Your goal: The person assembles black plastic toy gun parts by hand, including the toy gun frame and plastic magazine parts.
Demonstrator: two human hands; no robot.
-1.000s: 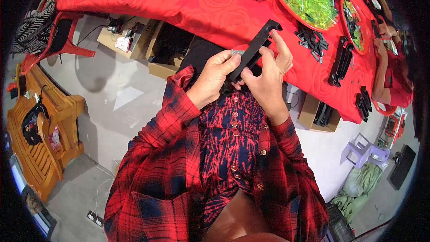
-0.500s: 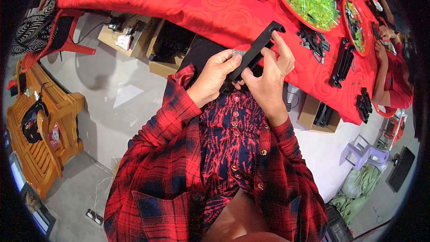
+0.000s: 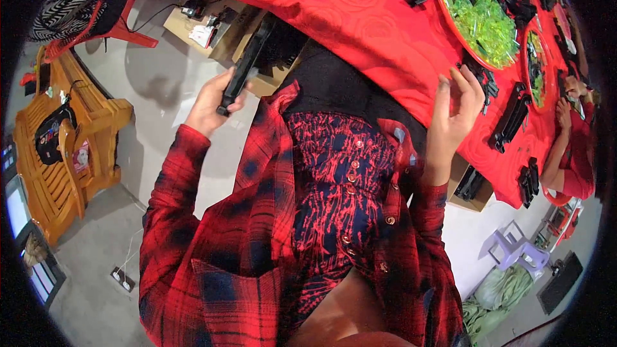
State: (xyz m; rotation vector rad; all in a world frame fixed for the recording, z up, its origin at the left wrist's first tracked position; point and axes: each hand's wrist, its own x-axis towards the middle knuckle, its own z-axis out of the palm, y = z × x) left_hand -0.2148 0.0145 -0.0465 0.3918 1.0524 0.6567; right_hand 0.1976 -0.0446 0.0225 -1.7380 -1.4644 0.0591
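Out to the left, over the floor beside the table, my left hand [image 3: 212,101] grips a long black plastic part [image 3: 247,61]. Its far end overlaps an open cardboard box [image 3: 265,85] under the table edge, which holds dark pieces. My right hand [image 3: 455,112] is raised at the front edge of the red-covered table [image 3: 360,32], fingers apart and holding nothing. Close by it lie small black pieces [image 3: 490,90]. To its right rests another long black part [image 3: 512,117].
A red-rimmed tray heaped with yellow-green translucent pieces [image 3: 482,22] stands at the back right, with a smaller tray [image 3: 536,67] beside it. Another person's arm [image 3: 559,135] works at far right. A red chair [image 3: 132,35] and wooden bench [image 3: 83,135] stand left.
My hands have parted. The left carried the long black part leftward to the box under the table; the right let go of it and moved right.
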